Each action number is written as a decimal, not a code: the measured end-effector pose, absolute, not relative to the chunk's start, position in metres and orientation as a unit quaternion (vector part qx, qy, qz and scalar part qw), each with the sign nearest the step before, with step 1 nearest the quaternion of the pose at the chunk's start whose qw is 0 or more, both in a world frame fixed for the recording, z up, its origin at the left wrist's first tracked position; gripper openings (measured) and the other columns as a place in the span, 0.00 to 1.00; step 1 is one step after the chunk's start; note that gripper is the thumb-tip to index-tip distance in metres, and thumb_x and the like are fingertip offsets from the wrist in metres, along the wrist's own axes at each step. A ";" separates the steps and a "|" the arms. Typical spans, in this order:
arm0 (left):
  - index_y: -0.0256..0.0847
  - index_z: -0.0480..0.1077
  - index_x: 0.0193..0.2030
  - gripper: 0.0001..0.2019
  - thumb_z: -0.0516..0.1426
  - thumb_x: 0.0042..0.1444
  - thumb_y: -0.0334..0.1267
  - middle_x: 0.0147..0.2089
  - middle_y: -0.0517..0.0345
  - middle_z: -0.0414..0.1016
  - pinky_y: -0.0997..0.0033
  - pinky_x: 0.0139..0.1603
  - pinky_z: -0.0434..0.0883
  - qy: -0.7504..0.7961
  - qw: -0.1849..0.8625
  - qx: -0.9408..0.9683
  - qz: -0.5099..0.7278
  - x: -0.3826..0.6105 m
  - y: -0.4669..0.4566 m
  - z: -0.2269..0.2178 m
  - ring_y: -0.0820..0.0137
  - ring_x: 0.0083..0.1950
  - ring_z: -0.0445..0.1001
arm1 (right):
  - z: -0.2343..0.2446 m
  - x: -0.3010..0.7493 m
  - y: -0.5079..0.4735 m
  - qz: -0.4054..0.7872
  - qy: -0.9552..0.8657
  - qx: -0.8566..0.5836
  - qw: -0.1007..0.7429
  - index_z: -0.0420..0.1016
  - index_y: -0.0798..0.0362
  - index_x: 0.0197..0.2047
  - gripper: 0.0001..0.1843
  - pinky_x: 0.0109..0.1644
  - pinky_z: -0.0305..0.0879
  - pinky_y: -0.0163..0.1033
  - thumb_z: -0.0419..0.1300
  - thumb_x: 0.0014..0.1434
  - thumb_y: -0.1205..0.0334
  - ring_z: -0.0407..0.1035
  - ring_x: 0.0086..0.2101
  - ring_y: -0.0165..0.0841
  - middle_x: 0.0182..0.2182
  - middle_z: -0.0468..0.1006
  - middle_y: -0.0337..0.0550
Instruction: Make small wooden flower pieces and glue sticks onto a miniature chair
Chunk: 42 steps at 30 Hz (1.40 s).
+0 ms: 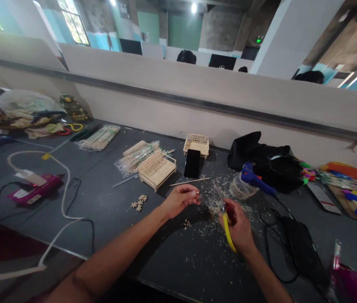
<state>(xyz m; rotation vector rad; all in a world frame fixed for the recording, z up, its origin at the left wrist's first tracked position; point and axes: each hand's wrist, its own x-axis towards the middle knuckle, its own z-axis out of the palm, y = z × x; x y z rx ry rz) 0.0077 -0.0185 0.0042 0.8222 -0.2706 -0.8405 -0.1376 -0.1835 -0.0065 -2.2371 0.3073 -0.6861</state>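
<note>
My right hand (238,225) is closed round the handles of a pair of scissors (228,233) with yellow and red grips, its blades pointing up and away. To its left, my left hand (181,200) is in a pinch, with a tiny pale piece seeming to show at the fingertips, too small to name. Below that hand lies a small pile of cut wood bits (185,224). Several small flower-shaped wooden pieces (139,203) rest to the left. Beyond my hands are a thin wooden stick (190,182) and a miniature bench made of sticks (157,170).
A second miniature bench (196,145) stands behind a black phone (192,163). Pale scraps cover the dark table around the scissors. A blue glue gun (257,179) leans on a clear tub (243,187) at right. Packs of sticks (139,158) and a power strip (36,188) lie left.
</note>
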 end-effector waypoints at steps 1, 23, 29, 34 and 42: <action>0.34 0.77 0.26 0.18 0.75 0.32 0.41 0.22 0.59 0.74 0.71 0.32 0.75 -0.128 0.823 0.385 -0.398 0.008 -0.019 0.004 0.75 0.25 0.72 | -0.005 -0.139 -0.182 -0.279 0.121 -0.879 0.368 0.73 0.50 0.45 0.15 0.33 0.73 0.37 0.58 0.56 0.55 0.74 0.29 0.34 0.31 0.79 0.42; 0.35 0.80 0.30 0.15 0.74 0.34 0.37 0.25 0.59 0.77 0.69 0.36 0.75 -0.171 0.818 0.394 -0.382 0.008 -0.019 0.009 0.74 0.28 0.73 | -0.009 -0.141 -0.177 -0.307 0.075 -0.918 0.241 0.72 0.52 0.52 0.20 0.40 0.73 0.42 0.57 0.61 0.50 0.75 0.33 0.38 0.37 0.80 0.47; 0.35 0.79 0.29 0.13 0.73 0.36 0.35 0.27 0.58 0.78 0.66 0.40 0.75 -0.175 0.814 0.393 -0.391 0.009 -0.019 0.006 0.72 0.30 0.75 | -0.007 -0.141 -0.178 -0.317 0.074 -0.912 0.249 0.72 0.52 0.53 0.21 0.40 0.73 0.41 0.59 0.60 0.50 0.75 0.35 0.38 0.38 0.80 0.47; 0.36 0.79 0.30 0.15 0.74 0.36 0.37 0.27 0.58 0.78 0.69 0.38 0.76 -0.176 0.825 0.374 -0.386 0.009 -0.019 0.008 0.73 0.30 0.76 | -0.008 -0.142 -0.176 -0.315 0.069 -0.921 0.219 0.71 0.52 0.53 0.22 0.39 0.73 0.41 0.58 0.61 0.47 0.75 0.33 0.37 0.38 0.80 0.47; 0.34 0.77 0.29 0.16 0.74 0.35 0.38 0.25 0.58 0.78 0.74 0.35 0.75 -0.162 0.819 0.379 -0.400 0.002 -0.019 0.010 0.75 0.28 0.75 | -0.004 -0.142 -0.173 -0.364 0.037 -0.919 0.147 0.69 0.56 0.55 0.22 0.38 0.73 0.41 0.56 0.64 0.50 0.75 0.33 0.37 0.37 0.80 0.49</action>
